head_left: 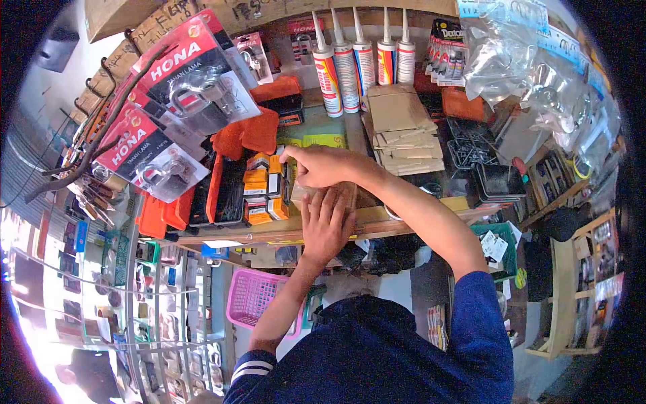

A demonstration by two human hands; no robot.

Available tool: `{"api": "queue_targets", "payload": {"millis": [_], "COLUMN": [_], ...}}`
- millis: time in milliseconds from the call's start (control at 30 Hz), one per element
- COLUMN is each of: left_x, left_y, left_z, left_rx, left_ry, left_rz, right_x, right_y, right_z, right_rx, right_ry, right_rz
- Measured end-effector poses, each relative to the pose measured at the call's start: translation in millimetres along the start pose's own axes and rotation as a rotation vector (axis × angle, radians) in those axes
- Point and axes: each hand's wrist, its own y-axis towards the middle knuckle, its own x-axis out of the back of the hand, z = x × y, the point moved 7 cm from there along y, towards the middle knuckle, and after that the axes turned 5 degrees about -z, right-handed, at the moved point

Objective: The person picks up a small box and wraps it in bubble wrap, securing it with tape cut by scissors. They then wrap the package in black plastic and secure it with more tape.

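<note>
The person's left hand [328, 227] lay at the centre of the frame, fingers stretched out and slightly apart over a brown box [296, 193], perhaps to steady it; it was not closed around anything visible. Just above it, the right hand [315, 167] had most of its fingers curled and the index finger reaching left, beside some small orange-and-white boxes [256, 180]; whether it pinched anything could not be told. Those boxes were packed close together just left of centre, next to a black tray [232, 192], presumably to save room. Five sealant tubes [364, 67] stood upright at top centre, nozzles up, which probably kept their labels facing out; one orange band appeared to read SILICONE. Brown packets [400, 114] were stacked right of the hands, probably laid flat so that they would pile neatly. At upper left, padlock packs [202, 81] hung near dark hooks, likely for display, their red cards printed HONA with TAHAN LAMA below. A glue pack [446, 57] at upper right seemed to say Dextone, though its last letters were unclear. Handwriting crossed the wooden beam [289, 9] at the top edge, mostly unreadable.
</note>
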Motion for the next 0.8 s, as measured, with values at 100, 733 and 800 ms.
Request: {"api": "queue_targets", "payload": {"millis": [100, 733, 800], "left_x": [-0.2, 1.5, 2.9], "left_y": [-0.6, 2.0, 3.0], "left_z": [0.1, -0.8, -1.5], "left_rx": [0.005, -0.016, -0.018], "left_ry": [0.001, 0.004, 0.003], "left_rz": [-0.006, -0.026, -0.017], "right_x": [0.9, 6.1, 7.5], "right_y": [-0.4, 6.8, 9.4], "right_z": [2.8, 13.5, 14.1], "right_rx": [-0.006, -0.033, -0.048], "right_ry": [-0.037, -0.207, -0.199], "right_rz": [-0.025, -0.075, -0.078]}}
